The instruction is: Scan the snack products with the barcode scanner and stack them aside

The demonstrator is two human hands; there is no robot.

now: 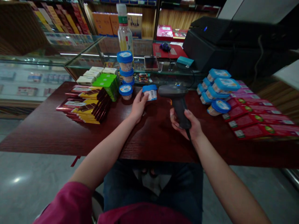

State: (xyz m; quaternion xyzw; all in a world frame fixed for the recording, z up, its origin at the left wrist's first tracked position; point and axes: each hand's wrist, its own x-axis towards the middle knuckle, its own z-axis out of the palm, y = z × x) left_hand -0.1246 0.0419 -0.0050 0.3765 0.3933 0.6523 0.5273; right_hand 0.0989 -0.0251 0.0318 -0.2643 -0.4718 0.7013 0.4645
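At the dark-red wooden table (154, 137), your left hand (138, 106) grips a small, round, blue-lidded tub (150, 93) by one side, likely leaving its barcode (152, 94) clear for the black, pistol-shaped plastic scanner (179, 105) your right hand (192, 127) clasps.

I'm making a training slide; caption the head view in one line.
Left hand holds a blue-lidded tub while the right hand points a handheld barcode scanner toward it.

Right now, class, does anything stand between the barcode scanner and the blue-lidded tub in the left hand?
Nothing visible does: the barcode scanner points toward the blue-lidded tub, which the left hand holds from the other side.
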